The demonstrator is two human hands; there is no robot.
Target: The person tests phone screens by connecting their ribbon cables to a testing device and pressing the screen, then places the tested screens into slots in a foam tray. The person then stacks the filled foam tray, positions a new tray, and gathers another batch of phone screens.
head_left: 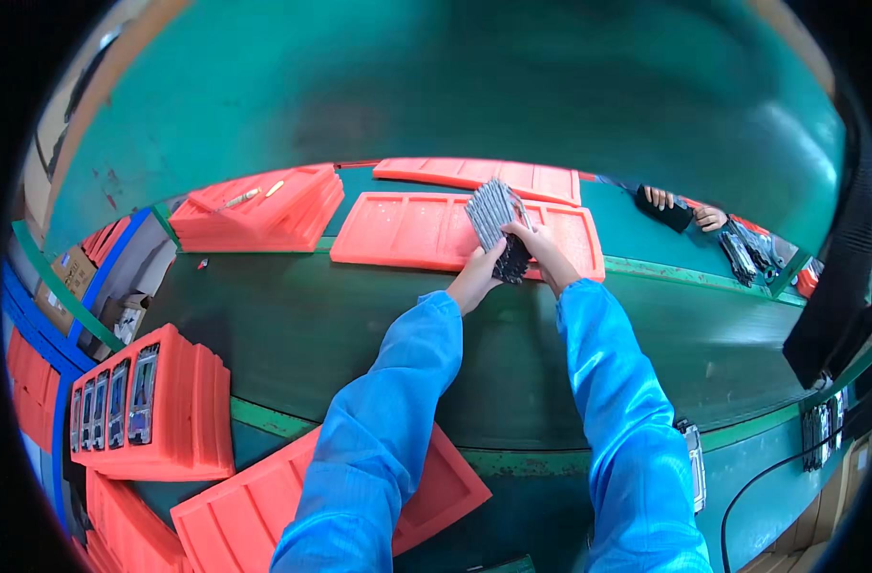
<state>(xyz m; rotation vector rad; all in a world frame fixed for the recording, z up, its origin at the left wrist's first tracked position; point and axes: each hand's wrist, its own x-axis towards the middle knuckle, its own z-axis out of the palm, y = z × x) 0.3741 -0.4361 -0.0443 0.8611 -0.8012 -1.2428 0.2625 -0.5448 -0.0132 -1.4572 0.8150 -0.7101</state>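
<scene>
Both of my hands grip a stack of thin, phone-sized grey and black parts, fanned slightly and tilted above the far side of the green belt. My left hand closes round its lower left edge, thumb across the front. On the right side, my right hand presses its thumb on the stack, the other fingers partly hidden behind it. Just beyond lies a red foam tray with shallow compartments; the stack and my right hand cover part of it. What the parts are exactly is too small to make out.
Piled red foam trays carry a pen-like tool. Near left, a tray stack has phone-like frames in its slots. Another tray lies under my left forearm. Far right, another person's hands hold something black. A green panel overhangs.
</scene>
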